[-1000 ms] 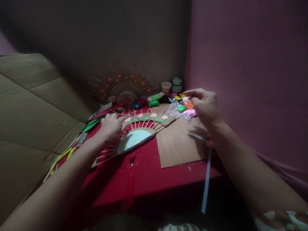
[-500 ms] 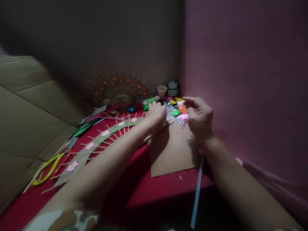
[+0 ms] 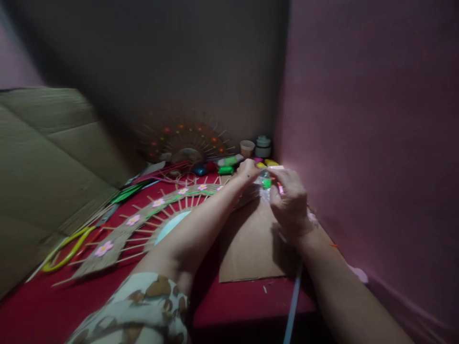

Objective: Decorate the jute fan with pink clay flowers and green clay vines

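My left hand (image 3: 248, 172) is closed, its fingertips at the upper edge of a clear plastic packet (image 3: 266, 183) with a bright green lump inside. From the other side my right hand (image 3: 289, 198) pinches the same packet, fingers bent and partly hiding it. Orange and pink bits show beside the right fingers. Below both hands lies a square of brown cardboard (image 3: 251, 253). Under and left of my left forearm is an arched cardboard piece (image 3: 145, 215) with thin sticks, pink flowers and a green line.
Yellow-handled scissors (image 3: 68, 251) lie at left near a large cardboard panel (image 3: 43, 177). A second stick fan (image 3: 186, 138) leans on the back wall. Behind my hands stand a small cup (image 3: 247, 148) and a lidded jar (image 3: 263, 146). A pale glue stick (image 3: 294, 301) overhangs the front edge.
My hands have come closer together, meeting at the plastic packet. My right hand has moved down and left. The camera view has shifted a little, uncovering a pale blue part of the arch.
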Available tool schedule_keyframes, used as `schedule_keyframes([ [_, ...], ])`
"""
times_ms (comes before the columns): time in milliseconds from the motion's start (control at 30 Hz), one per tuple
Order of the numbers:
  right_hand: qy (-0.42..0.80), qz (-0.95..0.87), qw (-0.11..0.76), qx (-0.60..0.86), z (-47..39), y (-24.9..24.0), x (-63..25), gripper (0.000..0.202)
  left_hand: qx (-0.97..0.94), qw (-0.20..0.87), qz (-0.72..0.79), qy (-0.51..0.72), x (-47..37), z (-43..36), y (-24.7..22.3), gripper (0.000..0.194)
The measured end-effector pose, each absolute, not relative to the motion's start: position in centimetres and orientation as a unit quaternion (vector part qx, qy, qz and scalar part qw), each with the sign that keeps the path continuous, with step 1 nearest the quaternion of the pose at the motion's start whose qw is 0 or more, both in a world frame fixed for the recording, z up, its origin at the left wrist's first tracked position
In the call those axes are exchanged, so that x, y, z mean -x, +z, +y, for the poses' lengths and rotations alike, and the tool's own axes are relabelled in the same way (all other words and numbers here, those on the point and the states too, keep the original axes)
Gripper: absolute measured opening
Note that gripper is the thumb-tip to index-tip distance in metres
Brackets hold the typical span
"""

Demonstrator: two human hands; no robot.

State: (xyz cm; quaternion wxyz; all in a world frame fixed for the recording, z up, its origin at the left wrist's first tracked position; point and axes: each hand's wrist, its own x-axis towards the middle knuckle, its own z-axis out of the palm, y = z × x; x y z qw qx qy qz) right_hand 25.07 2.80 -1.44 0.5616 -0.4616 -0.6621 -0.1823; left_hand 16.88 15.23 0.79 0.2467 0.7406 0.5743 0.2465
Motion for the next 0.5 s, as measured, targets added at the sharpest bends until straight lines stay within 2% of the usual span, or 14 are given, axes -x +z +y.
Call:
schedule_keyframes([
  [67,-0.195,-0.658,0.521,0.508,3.0,-1.6,-25.3,0.035,-0.76,0.237,0.54,0.272,-15.8,14.2,1.5,0.03],
  [133,-0.205,-0.671,0.467,0.539,3.2,-1.8,-25.3,0.048,-0.77,0.224,0.512,0.308,-14.1,12.5,2.3,0.015],
  [233,-0.138,-0.701,0.411,0.566,3.0,-1.8,-24.7,0.064,-0.781,0.217,0.47,0.35,-11.4,8.8,2.8,0.01],
  [367,0.029,-0.753,0.358,0.552,1.8,-1.4,-23.0,0.039,-0.78,0.219,0.434,0.393,-8.1,3.9,2.0,0.008],
  [500,0.067,-0.792,0.385,0.468,1.1,-1.2,-20.9,0.032,-0.764,0.247,0.394,0.447,-5.5,1.4,0.6,0.018],
])
